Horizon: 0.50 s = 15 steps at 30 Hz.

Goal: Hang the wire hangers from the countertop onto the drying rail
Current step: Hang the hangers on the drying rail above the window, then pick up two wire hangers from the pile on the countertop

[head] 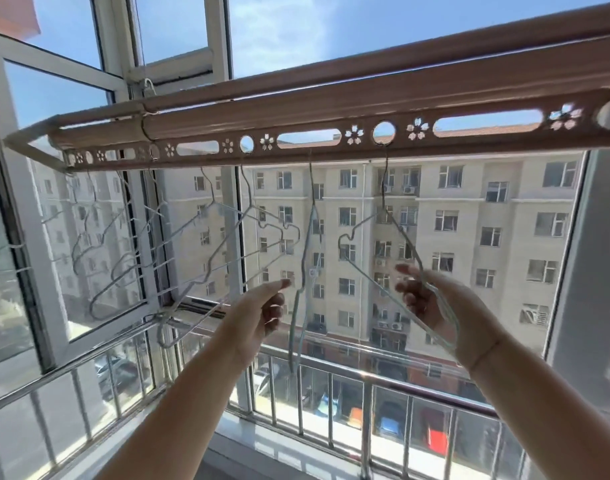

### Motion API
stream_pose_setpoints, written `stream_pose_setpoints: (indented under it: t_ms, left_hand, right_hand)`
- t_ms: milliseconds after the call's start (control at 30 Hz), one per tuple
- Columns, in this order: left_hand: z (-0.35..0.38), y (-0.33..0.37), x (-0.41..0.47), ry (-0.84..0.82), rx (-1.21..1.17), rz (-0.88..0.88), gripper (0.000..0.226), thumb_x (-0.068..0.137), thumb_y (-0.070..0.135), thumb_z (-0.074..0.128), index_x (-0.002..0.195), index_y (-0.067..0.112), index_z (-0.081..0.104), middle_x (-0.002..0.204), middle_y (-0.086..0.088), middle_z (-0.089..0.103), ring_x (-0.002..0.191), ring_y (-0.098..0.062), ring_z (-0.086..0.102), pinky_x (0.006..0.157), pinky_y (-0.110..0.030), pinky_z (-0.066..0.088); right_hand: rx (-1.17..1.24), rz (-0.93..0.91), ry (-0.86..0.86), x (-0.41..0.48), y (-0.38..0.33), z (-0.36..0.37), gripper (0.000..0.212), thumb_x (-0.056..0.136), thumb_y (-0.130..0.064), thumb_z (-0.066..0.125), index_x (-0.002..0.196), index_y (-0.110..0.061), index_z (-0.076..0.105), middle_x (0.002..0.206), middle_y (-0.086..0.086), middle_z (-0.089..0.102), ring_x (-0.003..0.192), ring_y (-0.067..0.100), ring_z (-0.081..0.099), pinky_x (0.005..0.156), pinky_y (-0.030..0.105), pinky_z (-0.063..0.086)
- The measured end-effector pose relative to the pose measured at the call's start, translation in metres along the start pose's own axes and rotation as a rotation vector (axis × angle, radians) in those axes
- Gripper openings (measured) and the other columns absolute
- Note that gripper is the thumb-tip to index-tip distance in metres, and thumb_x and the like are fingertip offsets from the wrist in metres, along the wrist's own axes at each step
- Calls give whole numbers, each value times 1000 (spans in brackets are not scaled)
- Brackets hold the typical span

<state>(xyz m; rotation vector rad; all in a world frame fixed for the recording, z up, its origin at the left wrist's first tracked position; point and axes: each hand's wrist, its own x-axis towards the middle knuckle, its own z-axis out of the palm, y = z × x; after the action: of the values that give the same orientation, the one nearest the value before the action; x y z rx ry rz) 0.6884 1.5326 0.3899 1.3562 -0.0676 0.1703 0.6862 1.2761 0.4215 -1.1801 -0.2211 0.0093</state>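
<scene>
A pinkish drying rail (331, 109) with round holes and flower cut-outs runs overhead from left to upper right. Several thin wire hangers hang from its holes. The rightmost wire hanger (386, 216) hooks into a round hole, and my right hand (431, 299) grips its lower right arm. A pale green hanger (307, 251) hangs edge-on just left of it. My left hand (265, 306) is raised beside that hanger, fingers apart, with a fingertip close to the wire and nothing held. More hangers (227, 237) hang further left.
An open window sash (64, 202) swings inward at the left, with white cord netting along its edge. A metal balcony railing (331, 393) runs below the hands. An apartment block and parked cars lie outside. The countertop is out of view.
</scene>
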Motion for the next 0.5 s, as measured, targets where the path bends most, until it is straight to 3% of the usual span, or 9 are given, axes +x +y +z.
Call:
stream_pose_setpoints:
  t_ms: [100, 200, 267, 333, 400, 500]
  left_hand:
    - [14, -37, -8, -33, 58, -97, 25, 94, 20, 51, 105, 2, 65, 71, -2, 50, 64, -14, 43, 59, -26, 37]
    - [42, -70, -16, -160, 107, -158, 22, 88, 22, 57, 103, 10, 67, 82, -5, 60, 72, -15, 52, 64, -28, 40]
    - [67, -88, -20, -268, 157, -180, 25, 86, 25, 59, 108, 16, 66, 98, -4, 67, 88, -17, 59, 74, -30, 42]
    - [97, -104, -23, -378, 217, -181, 29, 88, 27, 58, 116, 20, 63, 111, -1, 68, 104, -17, 60, 87, -32, 44]
    - [131, -119, -28, -485, 285, -147, 31, 89, 27, 59, 120, 27, 59, 118, 5, 65, 109, -11, 58, 97, -33, 43]
    - [185, -137, -41, -641, 347, -102, 35, 88, 27, 62, 122, 34, 53, 120, 13, 59, 107, 2, 53, 95, -24, 40]
  right_hand:
    - [-156, -24, 76, -7, 19, -31, 26, 90, -11, 53, 112, -1, 59, 79, 8, 59, 65, 13, 51, 55, 19, 45]
    - [-361, -65, 123, -18, 33, -61, 32, 86, -14, 59, 117, -6, 58, 97, 10, 65, 84, 16, 56, 72, 25, 45]
    - [-502, -104, 128, -30, 36, -83, 42, 84, -20, 63, 124, -12, 54, 108, 6, 63, 97, 14, 58, 73, 17, 43]
    - [-628, -131, 153, -44, 36, -108, 53, 82, -25, 66, 131, -16, 47, 115, 0, 58, 107, 13, 54, 76, 12, 42]
    - [-771, -154, 210, -60, 32, -135, 61, 82, -27, 66, 136, -17, 40, 124, 0, 50, 115, 13, 46, 87, 19, 40]
    - [-900, -188, 312, -90, 22, -178, 70, 81, -27, 67, 141, -16, 34, 141, 5, 41, 123, 12, 37, 97, 25, 32]
